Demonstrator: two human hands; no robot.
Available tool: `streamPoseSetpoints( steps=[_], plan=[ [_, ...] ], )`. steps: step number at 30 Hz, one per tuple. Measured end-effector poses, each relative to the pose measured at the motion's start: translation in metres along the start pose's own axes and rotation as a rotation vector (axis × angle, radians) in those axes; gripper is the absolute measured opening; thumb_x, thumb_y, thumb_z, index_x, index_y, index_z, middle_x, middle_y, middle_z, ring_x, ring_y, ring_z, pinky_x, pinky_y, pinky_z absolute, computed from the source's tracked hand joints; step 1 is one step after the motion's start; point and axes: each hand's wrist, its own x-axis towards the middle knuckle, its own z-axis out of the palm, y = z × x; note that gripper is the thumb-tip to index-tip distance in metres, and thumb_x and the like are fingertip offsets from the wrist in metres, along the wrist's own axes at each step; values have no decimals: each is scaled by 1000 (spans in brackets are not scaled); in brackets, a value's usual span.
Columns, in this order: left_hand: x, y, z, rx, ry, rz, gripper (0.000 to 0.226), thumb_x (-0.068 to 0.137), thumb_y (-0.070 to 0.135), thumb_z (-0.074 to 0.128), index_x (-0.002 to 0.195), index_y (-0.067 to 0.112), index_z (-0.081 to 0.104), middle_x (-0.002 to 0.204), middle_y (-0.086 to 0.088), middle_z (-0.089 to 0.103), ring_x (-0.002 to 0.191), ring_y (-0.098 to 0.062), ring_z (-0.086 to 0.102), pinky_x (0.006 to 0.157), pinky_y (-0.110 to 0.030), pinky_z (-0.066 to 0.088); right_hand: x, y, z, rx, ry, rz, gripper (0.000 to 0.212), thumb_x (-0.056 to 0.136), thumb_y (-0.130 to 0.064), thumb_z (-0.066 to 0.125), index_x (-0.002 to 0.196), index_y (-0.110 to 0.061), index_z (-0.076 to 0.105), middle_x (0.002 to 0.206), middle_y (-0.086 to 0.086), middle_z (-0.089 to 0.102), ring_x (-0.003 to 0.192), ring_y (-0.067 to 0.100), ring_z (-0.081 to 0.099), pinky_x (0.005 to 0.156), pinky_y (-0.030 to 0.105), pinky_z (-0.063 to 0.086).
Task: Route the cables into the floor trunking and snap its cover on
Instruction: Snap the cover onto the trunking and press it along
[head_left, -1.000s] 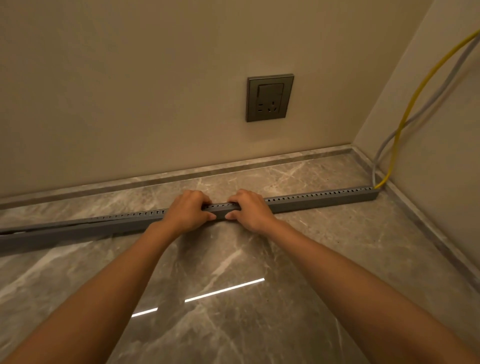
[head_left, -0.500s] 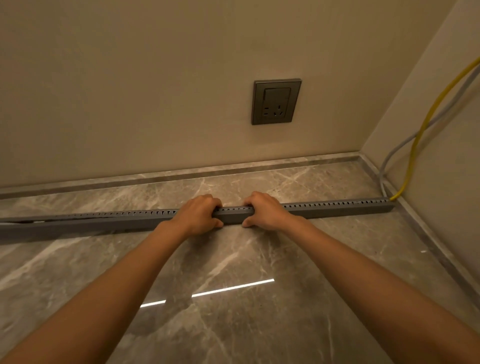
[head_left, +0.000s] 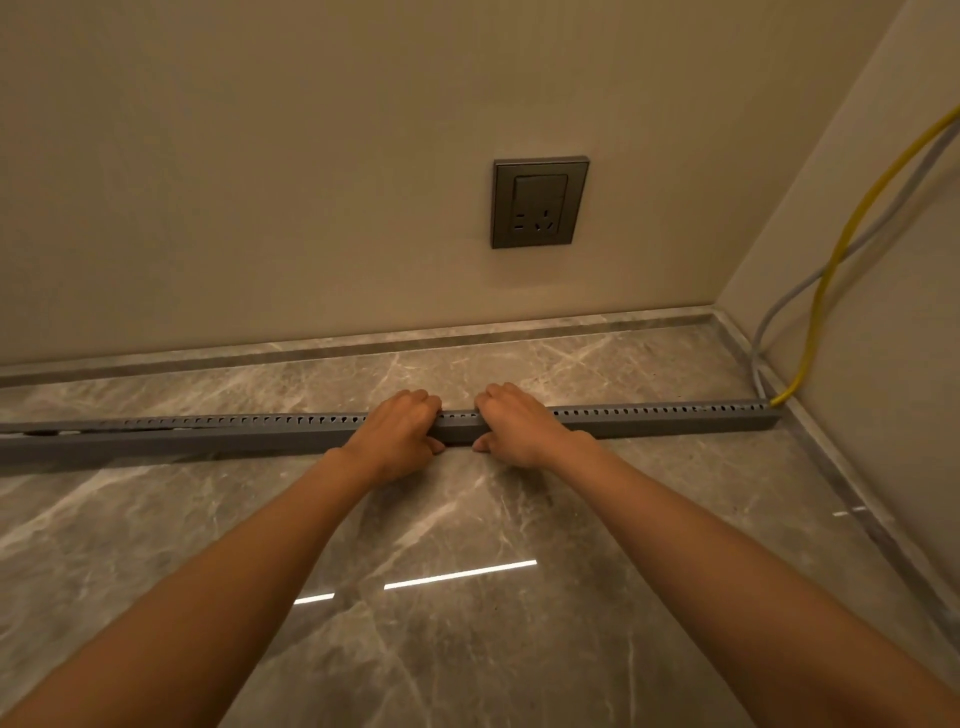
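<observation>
Trunking (head_left: 208, 439) lies flat on the shiny stone floor (head_left: 467, 519). It is a long grey bar that runs from the left edge across to the corner on the right. It sits near the back wall but not against it, and a strip of floor shows between them. A row of little slots runs along its top.

Our left hand (head_left: 400, 431) and our right hand (head_left: 519, 426) both hold the trunking near its middle. The fingers of each hand curl over the top and down the far side. The thumbs press on the side near us. The two hands are just beside each other, and a short bit of grey bar shows between them. Both our arms reach straight out from the bottom.

Far to the left, the top of the trunking has a thin dark gap along it. It looks a bit raised there, but we cannot tell for sure.

At the right end, a yellow cable (head_left: 831, 270) comes down the side wall and meets the end of the trunking. A grey cable (head_left: 779, 306) hangs down beside it, crosses it and reaches the same end.

A dark wall socket (head_left: 540, 202) is set in the back wall, above our right hand. A bright streak of light (head_left: 460, 574) shines on the floor between our arms.
</observation>
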Motion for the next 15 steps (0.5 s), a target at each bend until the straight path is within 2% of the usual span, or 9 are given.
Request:
streamPoseSetpoints(
  steps=[4,10,15],
  plan=[
    [-7,-12,-8,-131,-32,-56,34,87,22,63,117,7,55,119,-13,56,107,-26,52,89,-32,43,-2,0,1,3,5,25,38,88,-24,59,119,-4,48,126,16,48,115,31,44,97,42,39],
    [-30,-59,-20,-184,-27,-197,34,86,20,67,116,6,61,116,-14,62,105,-28,57,83,-32,42,3,-18,4,30,27,46,39,87,-28,60,117,-4,51,124,16,50,113,33,47,97,44,41],
    [-40,-86,-25,-184,-64,-211,36,85,15,68,118,5,59,118,-15,62,108,-29,56,90,-35,45,18,-52,12,146,43,14,38,90,-31,56,118,-5,53,123,16,52,113,33,48,96,43,39]
  ],
)
